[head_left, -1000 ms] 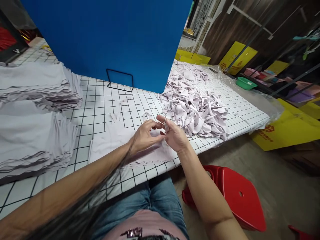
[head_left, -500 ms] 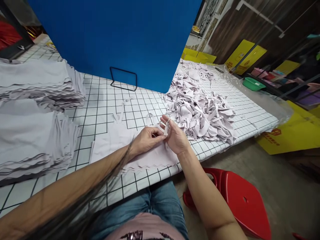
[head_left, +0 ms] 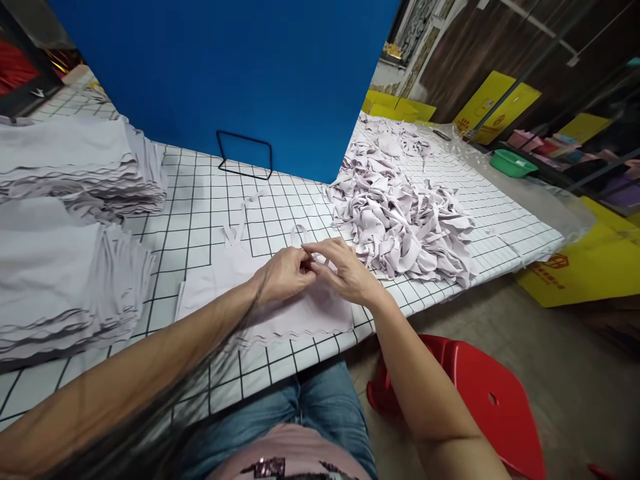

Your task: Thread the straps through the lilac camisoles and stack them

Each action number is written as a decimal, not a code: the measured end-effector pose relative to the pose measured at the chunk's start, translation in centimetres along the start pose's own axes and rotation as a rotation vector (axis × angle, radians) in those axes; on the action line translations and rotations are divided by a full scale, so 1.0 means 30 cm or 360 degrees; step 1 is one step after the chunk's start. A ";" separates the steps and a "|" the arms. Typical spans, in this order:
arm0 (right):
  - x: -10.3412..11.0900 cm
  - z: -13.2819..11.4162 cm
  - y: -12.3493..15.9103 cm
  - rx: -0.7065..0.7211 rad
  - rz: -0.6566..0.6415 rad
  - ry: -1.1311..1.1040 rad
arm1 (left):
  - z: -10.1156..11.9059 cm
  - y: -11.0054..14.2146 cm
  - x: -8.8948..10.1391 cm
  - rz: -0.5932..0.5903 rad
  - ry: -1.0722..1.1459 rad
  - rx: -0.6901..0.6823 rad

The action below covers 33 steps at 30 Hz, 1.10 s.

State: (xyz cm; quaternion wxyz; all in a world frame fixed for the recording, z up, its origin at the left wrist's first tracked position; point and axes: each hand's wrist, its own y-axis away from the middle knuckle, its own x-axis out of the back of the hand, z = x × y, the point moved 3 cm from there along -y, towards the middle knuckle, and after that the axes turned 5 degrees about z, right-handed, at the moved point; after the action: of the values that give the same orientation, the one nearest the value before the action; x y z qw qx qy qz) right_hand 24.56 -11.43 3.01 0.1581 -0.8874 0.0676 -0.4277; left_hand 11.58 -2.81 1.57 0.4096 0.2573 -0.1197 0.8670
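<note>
My left hand and my right hand meet fingertip to fingertip just above a flat pale lilac fabric piece lying on the gridded table. Both hands are closed in a pinch on a thin pale strip held between them. Another thin strip with a loop lies on the table just beyond my fingers. A loose heap of crumpled lilac fabric pieces sits right beside my right hand.
Tall stacks of folded lilac fabric fill the table's left side. A blue panel with a black wire stand rises at the back. A red plastic stool stands on the floor at right, with yellow boxes beyond.
My right hand has turned from upright, fingers raised, to lying low over the flat fabric. My left hand stays pinched against it. The view has shifted slightly.
</note>
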 end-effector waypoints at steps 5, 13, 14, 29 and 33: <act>-0.014 0.027 -0.017 -0.0066 -0.0199 0.0126 | -0.005 -0.005 0.036 -0.0035 -0.0106 0.0001; -0.004 0.057 -0.015 -0.0099 -0.0248 -0.0472 | -0.021 -0.018 0.054 -0.0194 0.0239 0.0103; -0.010 0.062 -0.014 -0.0159 -0.0242 -0.0563 | -0.018 -0.018 0.056 -0.0196 0.0284 0.0120; 0.010 0.068 -0.076 -0.0276 -0.0409 -0.0628 | 0.006 -0.020 0.096 -0.0183 0.0453 0.0126; -0.001 0.070 -0.080 -0.0399 -0.0488 -0.0745 | -0.002 -0.022 0.106 -0.0245 0.0544 0.0180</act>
State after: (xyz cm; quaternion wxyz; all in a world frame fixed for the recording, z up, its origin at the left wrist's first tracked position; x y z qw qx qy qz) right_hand 26.14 -8.70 2.55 -0.0078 -0.9743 -0.0531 -0.2187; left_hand 10.38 -0.31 3.24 0.4738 0.1372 0.0205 0.8696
